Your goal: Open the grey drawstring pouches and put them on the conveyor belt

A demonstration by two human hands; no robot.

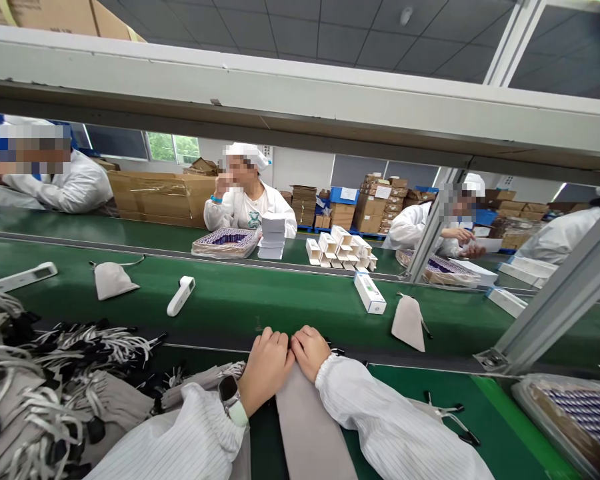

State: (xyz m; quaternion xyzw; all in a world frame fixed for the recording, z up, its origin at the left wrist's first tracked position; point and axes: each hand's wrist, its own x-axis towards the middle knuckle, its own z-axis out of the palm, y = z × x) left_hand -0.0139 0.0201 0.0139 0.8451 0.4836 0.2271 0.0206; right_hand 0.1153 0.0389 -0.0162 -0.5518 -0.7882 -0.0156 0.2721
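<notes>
A long grey fabric drawstring pouch (313,427) stretches toward me over the green work surface. At its far end my left hand (269,363) and my right hand (310,351) meet side by side, fingers curled in around the pouch's mouth. Fingertips and most of the cord are hidden; a bit of black cord end shows beside the right hand. To the left lies a big heap of similar pouches (105,393) with pale cords and black tips. Under my right forearm another pouch's cord (453,413) sticks out.
Beyond my hands runs a green conveyor belt (260,293). On it lie a white handheld device (181,296), small pouches (113,280) and a white box (370,293). A metal post (545,307) rises at right, near a plastic-wrapped tray (570,420). Several co-workers sit opposite.
</notes>
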